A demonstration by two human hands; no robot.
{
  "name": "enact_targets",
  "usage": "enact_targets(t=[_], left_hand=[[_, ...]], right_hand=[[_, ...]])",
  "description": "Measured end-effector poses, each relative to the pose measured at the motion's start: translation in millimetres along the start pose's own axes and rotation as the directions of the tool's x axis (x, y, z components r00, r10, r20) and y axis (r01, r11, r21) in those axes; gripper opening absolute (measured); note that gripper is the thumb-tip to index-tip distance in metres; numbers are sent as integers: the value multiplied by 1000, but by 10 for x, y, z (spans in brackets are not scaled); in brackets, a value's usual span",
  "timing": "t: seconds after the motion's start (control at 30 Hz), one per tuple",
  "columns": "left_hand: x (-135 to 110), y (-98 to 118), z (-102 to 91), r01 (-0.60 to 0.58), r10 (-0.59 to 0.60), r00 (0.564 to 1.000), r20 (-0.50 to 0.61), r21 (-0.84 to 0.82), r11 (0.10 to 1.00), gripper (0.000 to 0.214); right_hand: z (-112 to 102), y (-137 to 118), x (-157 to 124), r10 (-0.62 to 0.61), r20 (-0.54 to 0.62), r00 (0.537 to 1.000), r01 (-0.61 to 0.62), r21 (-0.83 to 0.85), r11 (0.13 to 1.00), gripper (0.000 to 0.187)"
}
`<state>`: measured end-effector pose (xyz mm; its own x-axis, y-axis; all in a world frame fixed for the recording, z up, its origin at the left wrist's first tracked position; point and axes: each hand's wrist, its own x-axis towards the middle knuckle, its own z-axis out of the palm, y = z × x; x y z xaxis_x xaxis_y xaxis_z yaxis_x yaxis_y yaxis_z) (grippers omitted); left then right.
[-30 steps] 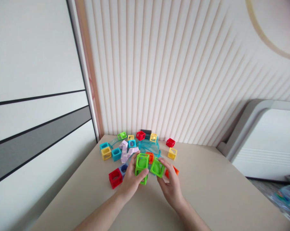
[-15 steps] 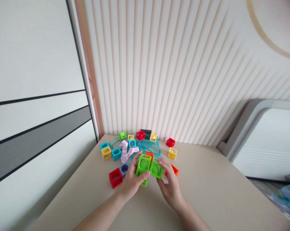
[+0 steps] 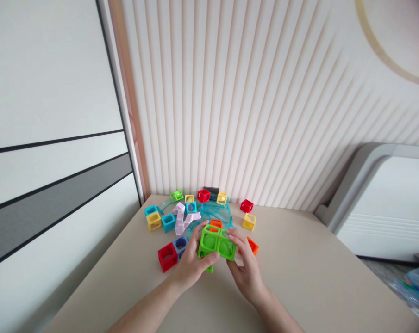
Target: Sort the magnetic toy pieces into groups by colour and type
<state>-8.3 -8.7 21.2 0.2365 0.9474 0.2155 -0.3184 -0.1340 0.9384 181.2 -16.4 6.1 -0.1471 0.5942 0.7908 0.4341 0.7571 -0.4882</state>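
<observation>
My left hand (image 3: 191, 263) is closed around a green open-sided cube block (image 3: 209, 240), thumb across its near side. Another green piece shows below that block, partly covered by the thumb. In my right hand (image 3: 246, 266) is a second green cube block (image 3: 226, 246), fingers over its top and right side. The two green blocks meet side by side; whether they are locked together I cannot tell. Just behind them shows an orange block (image 3: 215, 225). Beside my right hand, partly hidden by it, lies another orange block (image 3: 253, 245).
A red block (image 3: 167, 257) and a blue-purple block (image 3: 180, 245) lie left of my left hand. Behind are a lilac angular piece (image 3: 183, 221), yellow blocks (image 3: 249, 221), turquoise blocks (image 3: 168, 222) and a crumpled translucent teal bag (image 3: 214, 209). A ribbed wall (image 3: 223, 101) bounds the table's back.
The right green block has come flush against the left one, closing the gap between them. The left block has tilted and lowered slightly.
</observation>
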Motion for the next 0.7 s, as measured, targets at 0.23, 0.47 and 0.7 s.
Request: enact_targets(t=[0.23,0.47,0.7], left_hand=[[0,-51,3,11,-12,1000,-17,-61,998,76],[-35,-39,23,-8,6,1000,-25,-71,997,73],[-47,-8,12,-35,23,992,-128,-94,995,83]], right_hand=[[10,27,-18,11,1,1000,-11,26,1000,53],[-16,-15,-32,4,59,998,-7,59,998,60],[25,-44,-175,165,128,978,-178,100,979,79]])
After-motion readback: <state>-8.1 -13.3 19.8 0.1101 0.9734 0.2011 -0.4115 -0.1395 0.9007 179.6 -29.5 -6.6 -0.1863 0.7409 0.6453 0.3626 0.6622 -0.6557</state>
